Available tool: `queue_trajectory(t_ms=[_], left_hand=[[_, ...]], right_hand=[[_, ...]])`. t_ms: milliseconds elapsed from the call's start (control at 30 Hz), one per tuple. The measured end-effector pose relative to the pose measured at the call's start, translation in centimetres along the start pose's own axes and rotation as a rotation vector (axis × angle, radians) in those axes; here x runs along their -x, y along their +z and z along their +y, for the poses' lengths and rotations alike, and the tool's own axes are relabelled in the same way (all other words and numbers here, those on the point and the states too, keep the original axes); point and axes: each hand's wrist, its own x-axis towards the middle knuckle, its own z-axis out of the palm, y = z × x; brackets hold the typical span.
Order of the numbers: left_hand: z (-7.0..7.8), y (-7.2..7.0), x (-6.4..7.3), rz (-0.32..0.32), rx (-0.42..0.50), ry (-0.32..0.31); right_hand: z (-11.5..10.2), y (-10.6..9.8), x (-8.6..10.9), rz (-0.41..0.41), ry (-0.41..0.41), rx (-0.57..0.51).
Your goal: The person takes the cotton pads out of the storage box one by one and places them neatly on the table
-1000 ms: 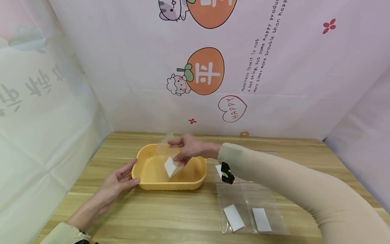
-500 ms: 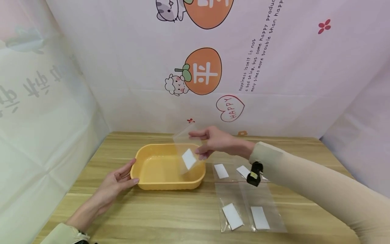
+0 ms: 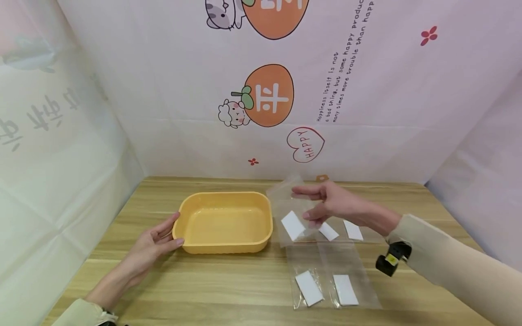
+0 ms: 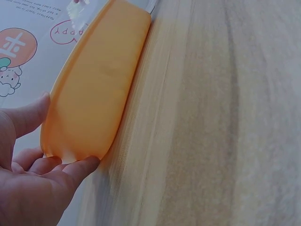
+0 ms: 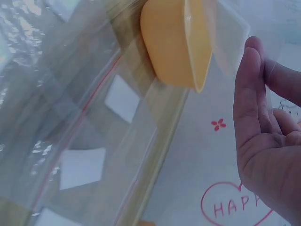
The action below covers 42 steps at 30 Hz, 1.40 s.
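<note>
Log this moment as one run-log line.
left hand: open, touching yellow tray corner | right hand: pinching clear bag with white card above table bags | tray: holds nothing visible

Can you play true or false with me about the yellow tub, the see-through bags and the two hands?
1. The yellow tub has a bag lying in it. False: its inside is bare.
2. The right hand holds a clear bag with a white card inside. True.
3. The left hand touches the tub's left end. True.
4. The held bag hangs over the tub. False: it hangs right of the tub, above the other bags lying on the table.
5. The left hand holds a bag. False: it holds nothing; its fingers lie straight against the tub.
</note>
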Motion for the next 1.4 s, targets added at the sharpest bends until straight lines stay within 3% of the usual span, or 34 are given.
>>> queue_trajectory(t_ms=[767,1167,1400], left_hand=[[0.0,-0.4,0.3,-0.009,0.007,-0.008],[0.0,-0.2,0.2,0.000,-0.002,-0.012],[0.1,-0.1,-0.1,-0.007,0.015,-0.011]], right_hand=[[9.3,-3.1,12.1,-0.024,-0.018,-0.086],[13.4,-4.2,16.0,-0.038,-0.005,-0.110],[15.0,-4.6,17.2,0.003,0.015,-0.025]])
